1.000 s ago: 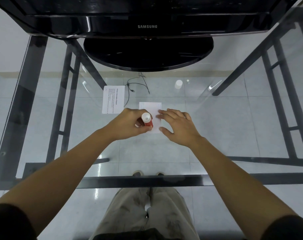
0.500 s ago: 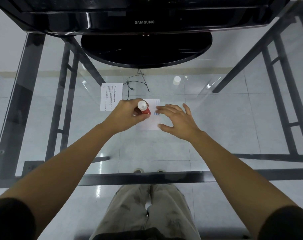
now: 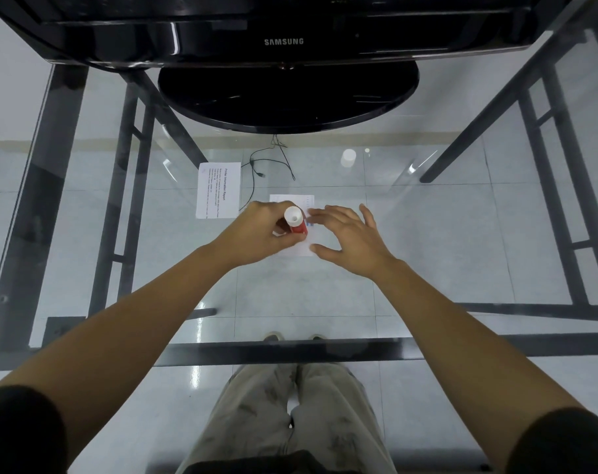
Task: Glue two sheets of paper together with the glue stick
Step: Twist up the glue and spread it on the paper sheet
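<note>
Fingers (image 3: 280, 233) of the left hand (image 3: 256, 234) curled round the red glue stick (image 3: 297, 224), white end up, its lower end on the small sheet (image 3: 291, 200). Fingers (image 3: 325, 215) of the right hand (image 3: 354, 242) lay straight and slightly spread, tips pinning that sheet's right edge to the glass table (image 3: 427, 254). The step looked like spreading glue. Next (as I judged it) the printed sheet (image 3: 218, 189), just left and slightly farther, needed lifting and squaring over the glued one.

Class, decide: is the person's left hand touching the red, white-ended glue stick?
Touching. The head view shows the left hand with its fingers curled round the red glue stick, gripping its barrel.
</note>
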`<state>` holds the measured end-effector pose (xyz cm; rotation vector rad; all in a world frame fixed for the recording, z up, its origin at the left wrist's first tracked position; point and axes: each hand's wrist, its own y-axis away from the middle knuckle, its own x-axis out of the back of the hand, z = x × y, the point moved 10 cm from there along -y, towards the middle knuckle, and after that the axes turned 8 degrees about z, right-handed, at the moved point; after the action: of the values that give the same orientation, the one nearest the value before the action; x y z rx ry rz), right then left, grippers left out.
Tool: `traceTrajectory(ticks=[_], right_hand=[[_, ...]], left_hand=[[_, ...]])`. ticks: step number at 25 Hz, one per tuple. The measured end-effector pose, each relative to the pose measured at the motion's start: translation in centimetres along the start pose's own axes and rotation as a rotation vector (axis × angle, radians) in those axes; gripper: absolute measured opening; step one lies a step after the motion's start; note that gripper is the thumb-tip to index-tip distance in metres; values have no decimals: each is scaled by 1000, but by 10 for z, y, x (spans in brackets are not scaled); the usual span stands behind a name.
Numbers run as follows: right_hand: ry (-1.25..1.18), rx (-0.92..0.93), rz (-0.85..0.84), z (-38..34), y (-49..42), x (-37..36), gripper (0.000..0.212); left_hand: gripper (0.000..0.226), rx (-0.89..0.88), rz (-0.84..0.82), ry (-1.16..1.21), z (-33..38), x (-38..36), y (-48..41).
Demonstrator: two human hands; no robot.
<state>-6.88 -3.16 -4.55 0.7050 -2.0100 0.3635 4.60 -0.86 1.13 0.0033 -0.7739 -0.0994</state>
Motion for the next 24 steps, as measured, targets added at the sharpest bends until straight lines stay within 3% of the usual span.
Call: traceTrajectory(ticks=[3, 7, 11, 16, 21, 24], right_hand=[[-5, -2, 1, -1, 0, 0, 47], [0, -3, -6, 0, 0, 0, 47], [-4, -1, -2, -1, 0, -1, 47], [-7, -7, 3, 0, 1, 0, 46], [20, -31, 47, -4, 0, 1, 48], [33, -33, 59, -5, -1, 2, 48]], left_hand=[[21, 49, 151, -39, -8, 19, -5], [16, -17, 20, 36, 5, -1, 1], [19, 21, 157, 20, -2, 12, -2], [19, 27, 124, 12, -3, 7, 1], [25, 158, 251, 149, -23, 26, 7], [21, 441, 326, 454, -56, 20, 28]])
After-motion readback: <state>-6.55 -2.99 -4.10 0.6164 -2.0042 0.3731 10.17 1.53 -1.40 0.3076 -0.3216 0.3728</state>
